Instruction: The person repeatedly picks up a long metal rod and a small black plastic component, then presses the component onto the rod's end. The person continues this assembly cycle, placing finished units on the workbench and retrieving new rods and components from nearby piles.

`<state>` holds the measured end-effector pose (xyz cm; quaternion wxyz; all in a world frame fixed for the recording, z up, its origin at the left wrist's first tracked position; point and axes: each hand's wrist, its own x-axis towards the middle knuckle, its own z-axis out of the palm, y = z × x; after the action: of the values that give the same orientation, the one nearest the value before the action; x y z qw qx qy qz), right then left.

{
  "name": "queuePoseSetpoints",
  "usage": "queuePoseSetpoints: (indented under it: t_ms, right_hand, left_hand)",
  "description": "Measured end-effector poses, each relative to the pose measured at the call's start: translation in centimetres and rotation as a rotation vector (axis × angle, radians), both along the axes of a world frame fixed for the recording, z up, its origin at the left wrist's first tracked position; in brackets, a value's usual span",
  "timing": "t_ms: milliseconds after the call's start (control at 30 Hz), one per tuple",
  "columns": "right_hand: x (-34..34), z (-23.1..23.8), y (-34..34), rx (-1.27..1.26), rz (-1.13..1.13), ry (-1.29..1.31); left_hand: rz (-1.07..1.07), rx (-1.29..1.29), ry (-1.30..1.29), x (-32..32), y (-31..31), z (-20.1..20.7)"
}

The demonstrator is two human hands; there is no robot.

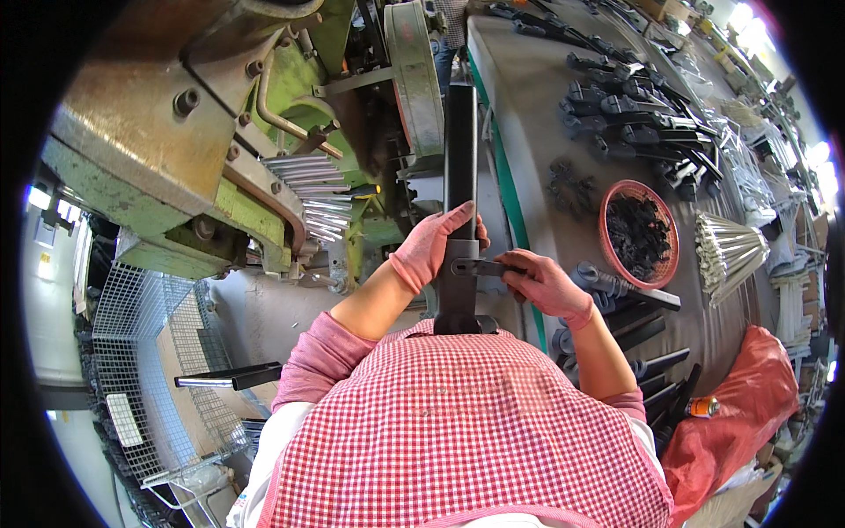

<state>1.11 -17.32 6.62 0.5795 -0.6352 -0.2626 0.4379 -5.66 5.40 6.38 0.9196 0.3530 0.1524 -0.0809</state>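
Note:
A long black rectangular tube (460, 158) stands in front of my body, its lower end against my checked apron. My left hand (436, 246), in what looks like a thin pink glove, is wrapped round it just above a black collar (459, 266). From the collar a flat black lever (487, 267) sticks out to the right. The fingers of my right hand (550, 289), gloved the same way, pinch the lever's outer end. The tube's underside and some left fingertips are hidden.
A large green machine (290, 114) fills the left, with metal rods (308, 180) beside it. A wire basket (158, 352) stands lower left. The table (519, 88) at right bears black fittings (634, 114), a red basket (607, 238) of small black parts, white rods (726, 255) and a red sack (739, 396).

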Motion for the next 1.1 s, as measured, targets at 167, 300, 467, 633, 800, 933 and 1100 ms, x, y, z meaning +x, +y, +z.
queuePoseSetpoints:
  t_ms: [167,300,467,633,800,933,1100]
  right_hand:
    - [-2.7,0.0,1.9,0.035,-0.143,-0.015]
    - [-4.8,-0.6,2.8,0.089,-0.262,0.008]
    - [-6.1,-1.8,3.8,0.165,-0.452,0.331]
    - [-5.6,-2.5,3.8,0.067,-0.387,-0.119]
    - [-4.3,-2.3,4.2,-0.287,-0.117,-0.472]
    - [-3.3,-3.3,5.8,-0.197,0.073,-0.417]
    - [-3.7,-5.0,9.8,-0.316,0.250,-0.437]
  left_hand:
    - [-0.061,-0.049,-0.090,-1.4,0.5,0.3]
    - [-0.046,-0.143,-0.096,-2.3,0.9,0.1]
    - [0.002,-0.169,-0.001,-2.2,1.0,-1.7]
    - [0.110,-0.092,0.078,-1.0,0.5,-2.9]
    - [0.446,-0.086,0.199,-0.5,-1.4,-4.5]
    - [0.648,0.113,0.468,-0.6,-2.5,-7.3]
    - [0.838,0.324,0.506,-4.4,-0.6,-8.2]
